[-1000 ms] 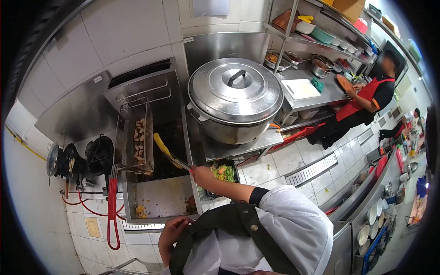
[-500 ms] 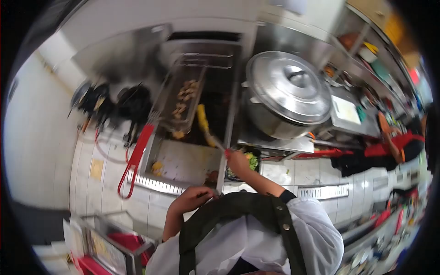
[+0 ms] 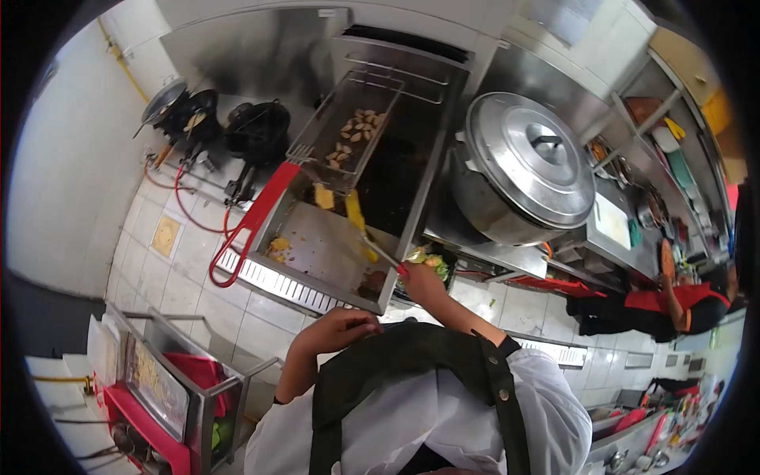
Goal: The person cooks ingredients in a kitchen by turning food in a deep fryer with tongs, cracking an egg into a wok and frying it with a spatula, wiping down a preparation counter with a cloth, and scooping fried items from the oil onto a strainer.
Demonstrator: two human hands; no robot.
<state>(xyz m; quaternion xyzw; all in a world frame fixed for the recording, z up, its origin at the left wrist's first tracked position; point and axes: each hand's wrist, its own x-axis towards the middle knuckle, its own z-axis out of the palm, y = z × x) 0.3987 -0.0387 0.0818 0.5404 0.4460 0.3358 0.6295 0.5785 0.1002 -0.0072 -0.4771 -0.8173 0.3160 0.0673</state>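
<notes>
My right hand (image 3: 425, 285) is closed round the red handle of a slim metal utensil (image 3: 383, 252); its exact kind is unclear. At its far end a long yellow piece of food (image 3: 355, 212) lies over the fryer (image 3: 317, 245), partly against the metal ledge. My left hand (image 3: 336, 330), fingers curled together, rests by the fryer's front edge with nothing visible in it. A wire fryer basket (image 3: 385, 127) holds several small light-brown pieces (image 3: 364, 124); its red handle (image 3: 255, 222) slants out to the left. A yellow square piece (image 3: 324, 196) sits beside the basket.
A large lidded pot (image 3: 526, 170) stands right of the fryer. Black pans (image 3: 257, 131) sit on burners at the left. A wheeled-looking metal rack (image 3: 214, 388) is at lower left. A person in a red apron (image 3: 673, 301) works at the right counter.
The view has shifted, so the fryer and pot appear farther right. The left fingers look more curled. The right hand still holds the utensil, and the yellow piece's lower end spreads onto the ledge.
</notes>
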